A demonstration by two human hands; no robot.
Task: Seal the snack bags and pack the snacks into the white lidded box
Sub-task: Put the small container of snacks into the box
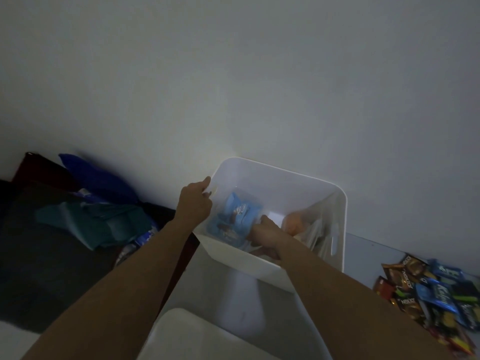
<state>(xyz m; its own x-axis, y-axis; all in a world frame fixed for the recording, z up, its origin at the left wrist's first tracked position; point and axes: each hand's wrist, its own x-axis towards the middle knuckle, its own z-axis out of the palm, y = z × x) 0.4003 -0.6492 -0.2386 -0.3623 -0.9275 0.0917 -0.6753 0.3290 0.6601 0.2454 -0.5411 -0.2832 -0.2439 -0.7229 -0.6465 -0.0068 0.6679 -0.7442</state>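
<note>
Hands at the white box

Fingers of the left hand (194, 203) curl over the left rim of the white box (285, 178), the thumb lying along the outside of the wall, so this hand grips the box at its edge. The right hand (265, 233) reaches down inside the box with its fingers bent, but the dim light and the wrist in front hide what it has hold of, so its grasp cannot be told. It sits between a light blue snack bag (235, 216), which lies against the box's left inner wall, and a clear plastic bag (319, 224) with something orange in it, leaning on the right inner wall. The box stands against a pale wall, open at the top. A white lid (197, 333) lies nearer the person, below the box. Well apart to the right, a heap of snack packets (428, 294) in blue, brown and red lies on the surface. To the left sits a pile of dark and teal cloth (96, 222).
</note>
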